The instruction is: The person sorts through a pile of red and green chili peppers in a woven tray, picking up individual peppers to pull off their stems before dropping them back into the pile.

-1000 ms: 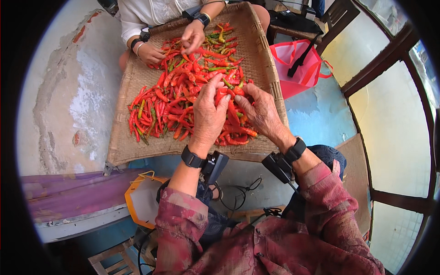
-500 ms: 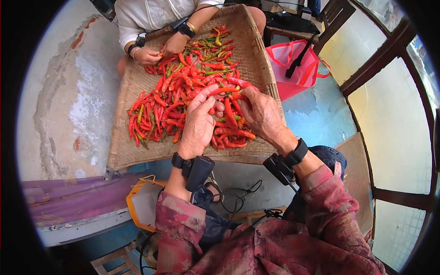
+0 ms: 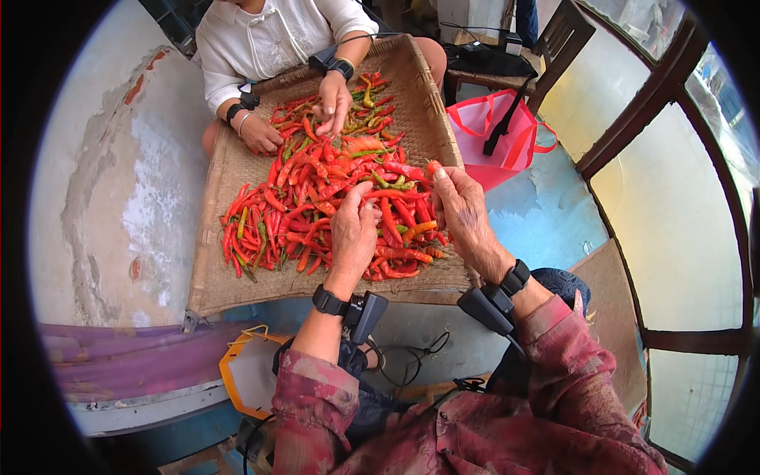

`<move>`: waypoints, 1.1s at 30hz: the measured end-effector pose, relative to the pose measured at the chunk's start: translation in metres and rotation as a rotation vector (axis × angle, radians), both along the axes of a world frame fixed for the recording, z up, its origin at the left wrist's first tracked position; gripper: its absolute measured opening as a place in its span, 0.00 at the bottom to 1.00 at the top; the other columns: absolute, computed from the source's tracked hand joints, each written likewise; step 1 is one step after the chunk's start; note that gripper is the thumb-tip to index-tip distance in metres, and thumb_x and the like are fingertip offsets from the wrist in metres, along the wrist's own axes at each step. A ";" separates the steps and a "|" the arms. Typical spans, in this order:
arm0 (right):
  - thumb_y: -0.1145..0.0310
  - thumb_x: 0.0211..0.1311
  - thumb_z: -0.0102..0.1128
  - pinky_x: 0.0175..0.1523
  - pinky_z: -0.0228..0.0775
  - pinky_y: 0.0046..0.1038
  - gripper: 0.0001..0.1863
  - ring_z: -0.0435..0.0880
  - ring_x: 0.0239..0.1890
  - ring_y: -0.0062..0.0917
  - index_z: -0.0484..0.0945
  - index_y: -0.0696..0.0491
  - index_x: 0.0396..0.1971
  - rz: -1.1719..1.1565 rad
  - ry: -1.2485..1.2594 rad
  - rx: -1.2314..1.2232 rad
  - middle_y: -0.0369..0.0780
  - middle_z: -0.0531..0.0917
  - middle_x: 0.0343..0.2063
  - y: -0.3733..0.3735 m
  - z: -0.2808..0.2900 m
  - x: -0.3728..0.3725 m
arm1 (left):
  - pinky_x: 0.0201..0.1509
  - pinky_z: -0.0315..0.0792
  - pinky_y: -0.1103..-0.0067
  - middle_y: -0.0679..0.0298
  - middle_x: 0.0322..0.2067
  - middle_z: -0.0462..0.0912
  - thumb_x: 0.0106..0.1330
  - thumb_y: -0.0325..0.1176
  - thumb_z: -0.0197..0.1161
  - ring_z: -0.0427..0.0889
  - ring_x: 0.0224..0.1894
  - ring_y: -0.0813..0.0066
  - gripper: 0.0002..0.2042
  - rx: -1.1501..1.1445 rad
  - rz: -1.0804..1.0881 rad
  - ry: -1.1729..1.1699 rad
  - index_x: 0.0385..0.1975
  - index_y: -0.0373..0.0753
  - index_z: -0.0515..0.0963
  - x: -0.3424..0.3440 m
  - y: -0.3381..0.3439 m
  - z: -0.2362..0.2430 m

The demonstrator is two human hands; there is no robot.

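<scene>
Red-patterned sleeves come in from the lower edge of the frame, each wrist wearing a black band with a small black device clipped to it. At centre, the left hand (image 3: 353,237) rests palm down on the pile of chillies (image 3: 332,202), fingers curled loosely over the pods; whether its grip has closed on any of them cannot be told. Just right of centre, the right hand (image 3: 463,215) is lifted slightly above the pile, its thumb and fingers pinched shut on 1 red chilli (image 3: 432,168) at the fingertips.

The pile, mostly red with some orange and green pods, lies spread across a woven tray (image 3: 237,277) that fills the middle of the frame and slants toward the top.

At the lower left, below the tray, sit an orange-rimmed object (image 3: 237,372) and a purple board (image 3: 119,364). Right of the tray, in the upper right, stands a pink bag (image 3: 507,138) with a black strap.

At the top, a second person in a white shirt (image 3: 269,39) has 2 hands in the far end of the pile, one (image 3: 335,101) over the green pods and the other (image 3: 261,134) at the tray's left rim.
</scene>
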State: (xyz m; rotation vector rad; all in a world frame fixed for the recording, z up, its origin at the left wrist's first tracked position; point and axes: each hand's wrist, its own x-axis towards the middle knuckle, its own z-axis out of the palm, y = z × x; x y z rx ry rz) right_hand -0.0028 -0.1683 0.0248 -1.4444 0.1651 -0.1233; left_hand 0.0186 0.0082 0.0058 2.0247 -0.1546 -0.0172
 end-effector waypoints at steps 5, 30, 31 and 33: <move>0.59 0.69 0.43 0.19 0.60 0.16 0.16 0.66 0.16 0.11 0.71 0.56 0.32 0.179 -0.014 0.103 0.30 0.70 0.16 0.005 0.002 -0.004 | 0.50 0.69 0.75 0.57 0.43 0.77 0.67 0.40 0.51 0.76 0.45 0.67 0.20 0.438 0.004 -0.520 0.52 0.31 0.69 -0.006 -0.006 0.012; 0.65 0.64 0.51 0.22 0.61 0.23 0.13 0.67 0.17 0.16 0.72 0.58 0.24 0.476 -0.111 -0.425 0.32 0.69 0.12 0.017 -0.013 -0.015 | 0.36 0.72 0.71 0.58 0.29 0.80 0.55 0.33 0.64 0.78 0.30 0.62 0.11 0.443 -0.038 -0.360 0.35 0.37 0.74 0.002 0.010 0.001; 0.65 0.64 0.51 0.22 0.61 0.23 0.13 0.67 0.17 0.16 0.72 0.58 0.24 0.474 -0.110 -0.426 0.32 0.69 0.12 0.014 -0.013 -0.016 | 0.37 0.72 0.69 0.57 0.29 0.80 0.54 0.33 0.64 0.78 0.32 0.59 0.11 0.632 -0.075 -0.348 0.34 0.38 0.74 -0.001 0.007 0.000; 0.66 0.63 0.51 0.23 0.62 0.25 0.12 0.68 0.17 0.16 0.72 0.58 0.24 0.482 -0.057 -0.382 0.34 0.69 0.11 0.012 -0.011 -0.018 | 0.38 0.71 0.66 0.56 0.30 0.80 0.53 0.32 0.64 0.78 0.34 0.56 0.10 0.824 -0.114 -0.337 0.33 0.39 0.74 -0.002 0.006 0.000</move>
